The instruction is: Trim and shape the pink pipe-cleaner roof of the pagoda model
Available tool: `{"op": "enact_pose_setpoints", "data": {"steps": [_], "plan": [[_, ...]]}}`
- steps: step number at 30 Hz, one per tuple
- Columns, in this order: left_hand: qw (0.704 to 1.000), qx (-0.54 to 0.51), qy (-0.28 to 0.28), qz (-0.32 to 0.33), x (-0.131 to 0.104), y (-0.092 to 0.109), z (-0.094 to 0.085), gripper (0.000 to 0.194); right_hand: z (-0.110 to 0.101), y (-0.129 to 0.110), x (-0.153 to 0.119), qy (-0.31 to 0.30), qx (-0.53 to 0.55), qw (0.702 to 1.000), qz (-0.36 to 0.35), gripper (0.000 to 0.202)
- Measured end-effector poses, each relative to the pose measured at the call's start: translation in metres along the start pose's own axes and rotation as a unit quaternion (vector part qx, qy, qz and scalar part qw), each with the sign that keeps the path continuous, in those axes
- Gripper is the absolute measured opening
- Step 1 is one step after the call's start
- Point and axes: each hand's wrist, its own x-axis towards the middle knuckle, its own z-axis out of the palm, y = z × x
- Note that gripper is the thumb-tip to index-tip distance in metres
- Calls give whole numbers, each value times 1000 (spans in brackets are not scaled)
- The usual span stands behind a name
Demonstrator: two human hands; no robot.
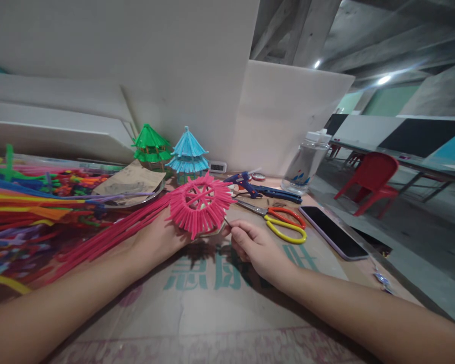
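Observation:
A round pink pipe-cleaner piece (195, 218), with short spokes fringing its rim and crossed strips in its open middle, is held above the cardboard-covered table. My left hand (162, 236) reaches behind it and supports it; most of its fingers are hidden by the pink fringe. At the piece's lower right edge, my right hand (256, 247) pinches a thin dark stick (227, 221) between thumb and finger. Long pink pipe cleaners (117, 235) lie to the left, above my left forearm. Orange-and-yellow-handled scissors (286, 230) rest just beyond my right hand.
Behind stand green (149, 139) and blue (188, 146) pipe-cleaner pavilions. A glue gun (246, 183), a water bottle (303, 164) and a phone (333, 232) sit to the right. Colourful pipe cleaners (26, 202) pile up at left. A red chair (371, 177) is beyond the table.

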Motion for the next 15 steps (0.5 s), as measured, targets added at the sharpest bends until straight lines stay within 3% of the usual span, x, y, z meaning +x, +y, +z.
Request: {"op": "enact_pose_setpoints", "data": {"steps": [6, 15], "plan": [[1000, -8, -8, 12, 0, -4, -3, 25, 0, 0, 0, -8, 28, 1000, 0, 52], [998, -60, -11, 6, -2, 1, 5, 39, 0, 0, 1, -3, 16, 1000, -2, 49]]}}
